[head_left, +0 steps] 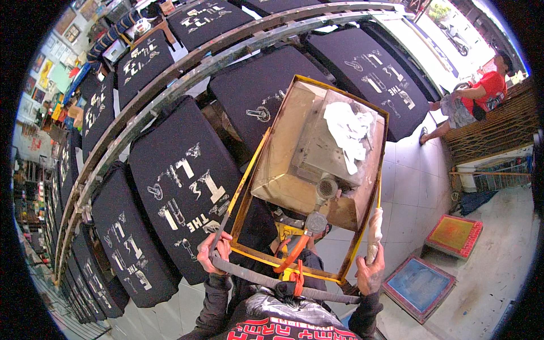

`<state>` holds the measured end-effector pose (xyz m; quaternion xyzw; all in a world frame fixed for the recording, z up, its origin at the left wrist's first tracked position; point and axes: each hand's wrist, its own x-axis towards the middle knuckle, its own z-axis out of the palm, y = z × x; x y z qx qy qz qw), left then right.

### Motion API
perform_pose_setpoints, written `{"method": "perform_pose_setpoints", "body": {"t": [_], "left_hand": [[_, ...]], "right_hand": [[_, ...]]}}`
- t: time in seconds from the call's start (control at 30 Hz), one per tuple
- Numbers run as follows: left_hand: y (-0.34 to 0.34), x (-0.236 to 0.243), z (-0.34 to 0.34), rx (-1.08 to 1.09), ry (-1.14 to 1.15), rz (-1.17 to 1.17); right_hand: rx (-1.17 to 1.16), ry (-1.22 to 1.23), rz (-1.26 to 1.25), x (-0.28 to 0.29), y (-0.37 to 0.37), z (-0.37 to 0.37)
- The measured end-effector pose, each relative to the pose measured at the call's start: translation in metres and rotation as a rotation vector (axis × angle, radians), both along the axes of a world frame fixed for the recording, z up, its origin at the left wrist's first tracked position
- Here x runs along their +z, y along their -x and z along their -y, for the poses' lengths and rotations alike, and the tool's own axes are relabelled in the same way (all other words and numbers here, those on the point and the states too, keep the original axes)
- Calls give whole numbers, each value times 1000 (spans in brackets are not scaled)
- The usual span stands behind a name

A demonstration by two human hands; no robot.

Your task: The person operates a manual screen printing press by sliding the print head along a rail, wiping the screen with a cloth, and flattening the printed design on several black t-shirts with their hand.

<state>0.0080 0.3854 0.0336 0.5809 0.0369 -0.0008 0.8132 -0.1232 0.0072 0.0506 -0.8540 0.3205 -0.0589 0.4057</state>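
In front of me stands a yellow-edged metal frame (351,276) carrying a boxy metal hood (277,180). It looks like a gas heater, with a grey burner fitting (326,188) and an orange hose (293,253). A crumpled white cloth (347,133) lies on top. My left hand (214,253) is closed round the frame's dark left handle, beside a black printed T-shirt. My right hand (370,270) is wrapped round the lower end of the right handle (374,232), which is bound in pale wrapping. A dark grey tube (260,277) crosses between the hands, close to my body.
Black T-shirts (175,187) with white prints lie stretched on rows of boards at left and ahead, along a metal rail (164,85). Two framed screens, one yellow (450,235) and one blue (418,288), lie at right. A person in red (488,93) sits at far right.
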Motion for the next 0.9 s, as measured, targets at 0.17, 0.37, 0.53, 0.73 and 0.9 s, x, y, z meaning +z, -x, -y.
{"method": "perform_pose_setpoints", "body": {"t": [0.17, 0.37, 0.53, 0.73, 0.9], "left_hand": [[-2, 1, -3, -24, -41, -4], [2, -1, -1, 11, 10, -13], [1, 3, 0, 2, -20, -45], [0, 1, 1, 11, -22, -3], [1, -2, 0, 23, -16, -12]], "right_hand": [[-3, 8, -6, -1, 1, 1], [5, 11, -17, -1, 0, 1], [-9, 26, -21, -7, 4, 2], [-8, -23, 23, 3, -4, -3], [-15, -11, 0, -1, 0, -2]]}}
